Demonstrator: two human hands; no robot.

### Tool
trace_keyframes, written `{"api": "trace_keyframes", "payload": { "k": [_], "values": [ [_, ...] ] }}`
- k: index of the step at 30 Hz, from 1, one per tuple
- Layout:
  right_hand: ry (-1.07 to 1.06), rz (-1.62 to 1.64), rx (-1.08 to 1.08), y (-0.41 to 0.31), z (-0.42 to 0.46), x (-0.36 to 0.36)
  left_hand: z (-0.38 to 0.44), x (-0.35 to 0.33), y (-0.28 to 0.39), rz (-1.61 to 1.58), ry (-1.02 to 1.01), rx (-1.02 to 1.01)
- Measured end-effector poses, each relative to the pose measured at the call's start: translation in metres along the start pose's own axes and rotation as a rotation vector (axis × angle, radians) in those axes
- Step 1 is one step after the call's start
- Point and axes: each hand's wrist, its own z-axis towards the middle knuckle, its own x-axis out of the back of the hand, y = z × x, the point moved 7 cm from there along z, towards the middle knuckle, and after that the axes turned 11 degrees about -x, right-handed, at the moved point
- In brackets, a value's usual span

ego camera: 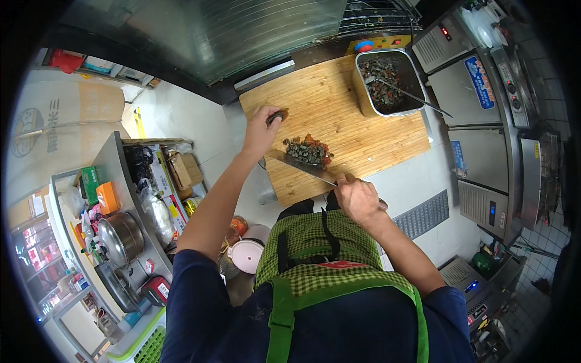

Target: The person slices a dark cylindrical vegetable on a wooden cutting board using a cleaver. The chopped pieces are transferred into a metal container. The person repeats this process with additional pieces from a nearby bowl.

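My right hand (pixel 358 197) grips the handle of a wide-bladed kitchen knife (pixel 304 167). Its blade runs up to the left across the wooden cutting board (pixel 313 97), along the near side of a pile of diced food (pixel 308 150). The dice are dark grey-green and amber-red, and look like preserved egg. Beyond the knife's tip, near the board's left side, my left hand (pixel 264 126) has its fingers around a dark, glossy piece with an amber edge (pixel 283 113), partly hidden by the fingers.
A deep metal container (pixel 358 90) of similar chopped food stands at the board's far right, with a long-handled metal spoon (pixel 413 96) sticking out over its rim. Glass-fronted equipment (pixel 204 41) borders the far side. Steel refrigerator doors (pixel 467 90) line the right. Left are shelves and a lidded pot (pixel 120 240).
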Motion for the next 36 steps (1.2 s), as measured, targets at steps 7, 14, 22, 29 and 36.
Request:
{"api": "trace_keyframes", "payload": {
  "k": [7, 14, 22, 29, 36],
  "values": [
    [-0.116, 0.113, -0.088, 0.006, 0.008, 0.012, -0.008, 0.029, 0.026, -0.010, 0.209, 0.013],
    [-0.204, 0.221, -0.164, 0.023, 0.023, 0.013, -0.092, 0.048, 0.083, 0.271, 0.157, -0.103],
    [-0.267, 0.252, -0.155, 0.020, 0.030, 0.018, -0.136, -0.041, 0.094, 0.425, -0.152, -0.476],
    [-0.217, 0.233, -0.119, 0.023, 0.026, 0.009, -0.142, -0.038, 0.100, 0.303, -0.197, -0.330],
    [-0.207, 0.256, -0.102, 0.020, 0.028, 0.009, -0.139, -0.045, 0.111, 0.511, -0.189, -0.206]
  ]
}}
